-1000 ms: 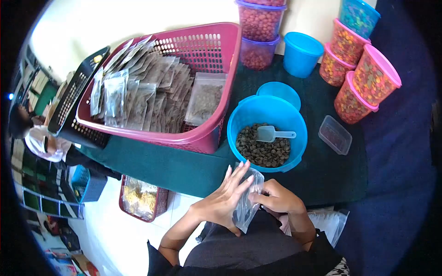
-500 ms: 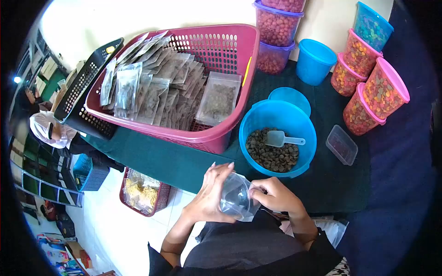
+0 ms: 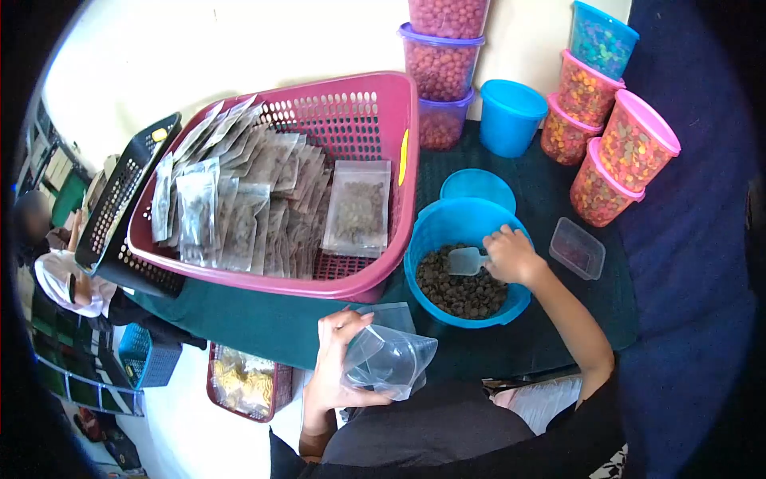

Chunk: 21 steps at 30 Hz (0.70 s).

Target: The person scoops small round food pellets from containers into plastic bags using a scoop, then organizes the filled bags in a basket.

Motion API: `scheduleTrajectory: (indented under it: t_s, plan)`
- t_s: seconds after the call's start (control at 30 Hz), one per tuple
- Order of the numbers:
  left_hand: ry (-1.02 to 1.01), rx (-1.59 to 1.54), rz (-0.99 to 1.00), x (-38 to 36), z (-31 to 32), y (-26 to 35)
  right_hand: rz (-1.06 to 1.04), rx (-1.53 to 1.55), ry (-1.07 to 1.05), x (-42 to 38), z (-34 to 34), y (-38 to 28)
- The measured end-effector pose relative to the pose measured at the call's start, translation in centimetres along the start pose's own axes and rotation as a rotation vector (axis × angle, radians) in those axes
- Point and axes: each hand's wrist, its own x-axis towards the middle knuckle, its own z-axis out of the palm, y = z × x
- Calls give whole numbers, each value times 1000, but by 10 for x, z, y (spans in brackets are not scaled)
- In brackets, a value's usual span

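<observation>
My left hand (image 3: 341, 359) grips a clear plastic pouch (image 3: 391, 359) by its side, with the pouch's mouth spread wide and nothing visible inside. To the right, my right hand (image 3: 511, 254) is closed round the handle of a translucent scoop (image 3: 464, 262). The scoop's blade rests on small dark brown round pieces (image 3: 459, 294) in a blue tub (image 3: 523, 299). Behind that tub lies a round blue lid (image 3: 479, 188), partly hidden by the rim.
A pink basket (image 3: 403, 215) holds many filled pouches (image 3: 239, 215). Stacked tubs of coloured pieces (image 3: 598, 128), a blue container (image 3: 511, 120) and a small clear box (image 3: 577, 249) stand around. A black basket (image 3: 132, 191), a floor basket (image 3: 281, 391) and another person (image 3: 68, 279) are at left.
My right hand has left the pouch and moved up right into the blue tub, taking the scoop's handle. My left hand keeps the pouch. The camera view has shifted.
</observation>
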Motion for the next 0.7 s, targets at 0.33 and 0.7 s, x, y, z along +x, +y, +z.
scheduleTrajectory:
  t_s: [0.33, 0.7]
  plan:
    - [-115, -92, -10, 16, 6, -18, 25, -243, -155, -18, 15, 10]
    - [-161, -65, -48, 15, 29, -3, 169, 39, -49, -73, -39, 9]
